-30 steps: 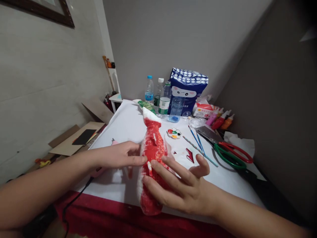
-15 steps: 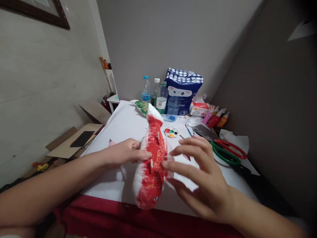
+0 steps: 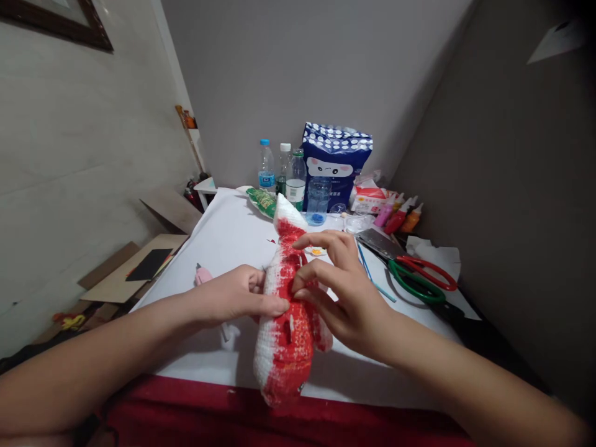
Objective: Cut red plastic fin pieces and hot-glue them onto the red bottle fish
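Note:
A fish-shaped craft figure (image 3: 284,357), with a white textured surface and red paint over much of it, is held over the front of the table, its white tail pointing away. My left hand (image 3: 242,292) grips its left side, thumb pressed on the red paint and the other fingers hidden behind. Against the back of the fish lies my right hand (image 3: 342,285); thumb and middle finger pinch together at its surface while the index finger reaches toward the tail. What sits in that pinch, if anything, is hidden. A small red-and-white fin (image 3: 323,335) juts from the right side.
White paper (image 3: 177,292) covers the table. A paint palette (image 3: 317,251) sits partly behind the right hand, near blue sticks (image 3: 365,261). Scissors (image 3: 419,282) with red and green handles lie right; a pink tool (image 3: 203,275) lies left. Bottles (image 3: 296,180) and a blue bag (image 3: 335,161) stand behind.
My right hand has moved left and up onto the back of the fish, its fingers closing there. The left hand still holds the fish, which has turned slightly.

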`<state>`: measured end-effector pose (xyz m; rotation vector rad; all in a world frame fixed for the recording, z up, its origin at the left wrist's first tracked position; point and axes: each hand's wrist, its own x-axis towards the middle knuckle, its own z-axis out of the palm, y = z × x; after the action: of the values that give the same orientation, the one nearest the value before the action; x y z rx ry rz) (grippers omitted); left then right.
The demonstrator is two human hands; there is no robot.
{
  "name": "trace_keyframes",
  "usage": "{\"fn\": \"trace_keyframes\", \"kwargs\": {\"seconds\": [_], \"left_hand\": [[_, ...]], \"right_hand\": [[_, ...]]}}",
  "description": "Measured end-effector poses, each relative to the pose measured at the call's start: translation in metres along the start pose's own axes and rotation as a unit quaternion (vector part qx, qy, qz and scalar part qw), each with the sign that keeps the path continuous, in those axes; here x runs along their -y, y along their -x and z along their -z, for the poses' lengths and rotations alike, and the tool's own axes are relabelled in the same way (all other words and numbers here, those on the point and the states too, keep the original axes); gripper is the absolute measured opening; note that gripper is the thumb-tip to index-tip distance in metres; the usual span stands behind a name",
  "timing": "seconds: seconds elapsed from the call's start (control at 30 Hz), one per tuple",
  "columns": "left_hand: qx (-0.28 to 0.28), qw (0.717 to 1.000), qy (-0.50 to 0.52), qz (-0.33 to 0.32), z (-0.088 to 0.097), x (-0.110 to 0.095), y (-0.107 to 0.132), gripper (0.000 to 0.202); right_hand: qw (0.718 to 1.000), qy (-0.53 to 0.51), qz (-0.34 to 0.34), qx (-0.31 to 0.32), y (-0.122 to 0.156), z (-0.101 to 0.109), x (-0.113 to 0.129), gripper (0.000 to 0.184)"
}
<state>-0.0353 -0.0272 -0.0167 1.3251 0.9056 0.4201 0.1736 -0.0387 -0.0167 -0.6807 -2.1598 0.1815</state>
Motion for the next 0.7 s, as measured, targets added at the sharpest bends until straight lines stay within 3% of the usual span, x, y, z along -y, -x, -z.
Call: {"fn": "trace_keyframes", "kwargs": {"seconds": [0.17,0.5,0.6,0.7], "left_hand": [[0.003,1.000,0.026,-0.011,0.002,-0.001,-0.001,0.022],[-0.074,0.994,0.061,-0.058,0.021,0.018,-0.006,0.033],[-0.105,0.991,0.062,-0.060,0.019,0.019,-0.006,0.034],[-0.094,0.991,0.066,-0.066,0.016,0.016,-0.005,0.036]], "right_hand": [[0.998,0.041,0.016,-0.047,0.005,0.003,0.001,0.014],[0.993,-0.066,-0.087,-0.053,0.022,0.029,-0.001,0.016],[0.998,-0.003,-0.058,-0.017,0.027,0.020,0.003,0.013],[0.995,0.095,-0.025,-0.012,0.030,0.005,0.003,0.016]]}}
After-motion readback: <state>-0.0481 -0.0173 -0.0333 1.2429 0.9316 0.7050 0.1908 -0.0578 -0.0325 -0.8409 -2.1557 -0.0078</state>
